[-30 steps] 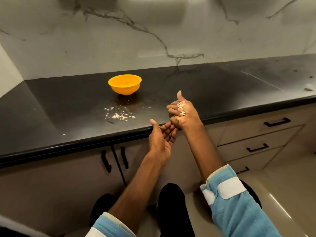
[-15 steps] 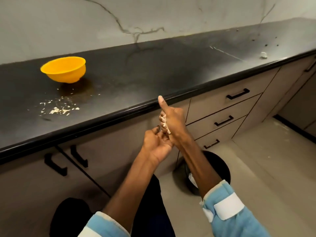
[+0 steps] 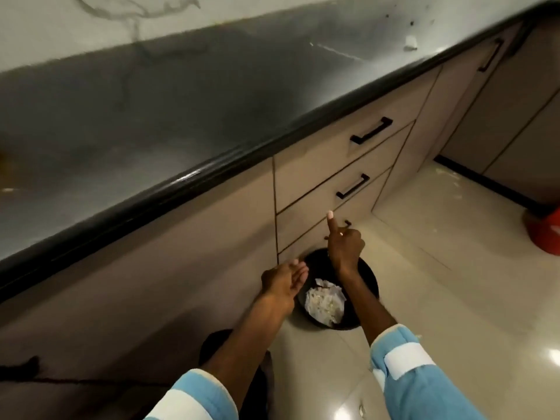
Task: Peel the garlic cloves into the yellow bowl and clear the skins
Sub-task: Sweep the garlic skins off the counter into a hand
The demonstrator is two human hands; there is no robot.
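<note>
I'm watching the right grip (image 3: pixel 345 245) hanging above the far side of the black bin (image 3: pixel 318 265). Its fingers are curling in tight while one digit is sticking straight up. A pale scrap of garlic skin (image 3: pixel 341 234) is showing among the curled fingers, so the grip is holding at least that much, and I cannot tell whether more is tucked inside.

The left grip (image 3: pixel 283 280) is hovering just to the left of the right one, at the bin's left rim. Its fingers are lying straight and together, carrying nothing I can make out.

Directly below both grips a crumpled whitish heap (image 3: pixel 322 304) is sitting in the bin; whether it is paper or skins I cannot tell. Beyond the grips the drawer fronts (image 3: pixel 333 165) are rising to the black bench (image 3: pixel 151 116). Well to the right of the right grip a red object (image 3: pixel 545 234) is sitting on the floor (image 3: pixel 424 298).
</note>
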